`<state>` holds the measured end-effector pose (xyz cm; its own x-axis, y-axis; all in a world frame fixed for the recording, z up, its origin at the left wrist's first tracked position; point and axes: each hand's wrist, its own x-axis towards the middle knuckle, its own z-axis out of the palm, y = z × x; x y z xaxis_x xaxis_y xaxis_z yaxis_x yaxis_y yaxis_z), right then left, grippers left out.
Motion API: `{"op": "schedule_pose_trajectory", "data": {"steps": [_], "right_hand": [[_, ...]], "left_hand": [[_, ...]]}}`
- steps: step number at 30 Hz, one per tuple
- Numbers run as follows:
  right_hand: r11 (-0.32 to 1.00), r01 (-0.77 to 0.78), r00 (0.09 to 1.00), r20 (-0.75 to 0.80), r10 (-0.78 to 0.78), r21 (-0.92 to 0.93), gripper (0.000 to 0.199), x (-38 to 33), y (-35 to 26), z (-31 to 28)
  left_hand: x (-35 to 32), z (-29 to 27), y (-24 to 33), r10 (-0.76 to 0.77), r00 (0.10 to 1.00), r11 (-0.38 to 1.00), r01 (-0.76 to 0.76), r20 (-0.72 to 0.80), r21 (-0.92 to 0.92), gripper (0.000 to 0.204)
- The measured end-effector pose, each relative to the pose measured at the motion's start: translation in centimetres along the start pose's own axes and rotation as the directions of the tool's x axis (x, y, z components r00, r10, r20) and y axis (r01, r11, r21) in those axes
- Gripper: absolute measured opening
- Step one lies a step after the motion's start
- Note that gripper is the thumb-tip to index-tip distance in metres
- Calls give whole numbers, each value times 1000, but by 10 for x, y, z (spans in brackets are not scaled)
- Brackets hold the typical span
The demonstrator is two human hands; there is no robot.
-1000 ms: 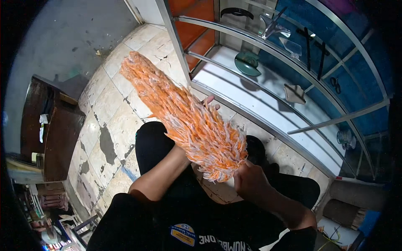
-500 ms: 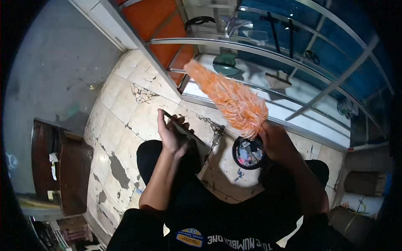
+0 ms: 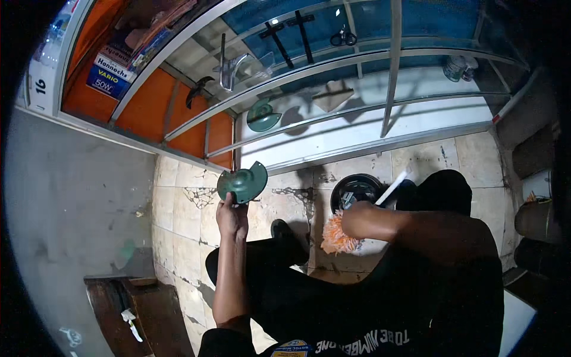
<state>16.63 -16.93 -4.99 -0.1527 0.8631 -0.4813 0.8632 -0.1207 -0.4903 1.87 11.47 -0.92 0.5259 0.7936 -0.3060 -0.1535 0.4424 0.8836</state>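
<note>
In my left hand point(image 3: 231, 219), held up before the lower cabinet frame, is a green domed disc point(image 3: 247, 181) with a notch cut from its edge. The fingers are closed on its near rim, with the thumb on top. My right hand point(image 3: 364, 219) is closed round an orange fluffy duster point(image 3: 338, 236). Its fluffy head hangs below the fist and its white handle point(image 3: 394, 187) sticks out to the upper right. Just beyond that hand a round black bin point(image 3: 336, 193) with scraps inside stands on the floor, partly hidden by my hand.
A glass display cabinet point(image 3: 333, 157) spans the far side. On its shelves are another green notched disc point(image 3: 262, 115), a beige pointed piece point(image 3: 332, 96), black cross-shaped stands point(image 3: 302, 33) and a blue box point(image 3: 109, 76). A brown wooden cabinet point(image 3: 157, 315) stands at the lower left.
The duster has come down from before the cabinet, its fluffy head now pointing toward me. The thing in my left hand has turned from edge-on to face-up. The view has shifted left.
</note>
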Motion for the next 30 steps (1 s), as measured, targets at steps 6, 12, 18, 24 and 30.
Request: {"op": "schedule_pose_trajectory", "data": {"steps": [6, 12, 18, 24, 30], "right_hand": [[822, 223, 958, 40, -285, 523, 11, 30, -6, 3], [890, 166, 984, -18, -175, 424, 12, 26, 2, -4], [863, 204, 976, -25, -217, 462, 13, 35, 6, -6], [848, 214, 969, 7, -248, 485, 15, 45, 7, -3], [851, 209, 966, 35, -257, 481, 16, 53, 9, -2]], "left_hand": [[106, 10, 12, 152, 981, 985, -141, -117, 99, 17], [208, 35, 0, 262, 911, 964, -233, -318, 128, 21], [268, 31, -29, 137, 983, 974, -110, -125, 198, 27], [261, 35, -29, 214, 928, 863, -33, -306, 503, 49], [250, 48, -10, 89, 907, 935, 67, -412, 349, 67]]}}
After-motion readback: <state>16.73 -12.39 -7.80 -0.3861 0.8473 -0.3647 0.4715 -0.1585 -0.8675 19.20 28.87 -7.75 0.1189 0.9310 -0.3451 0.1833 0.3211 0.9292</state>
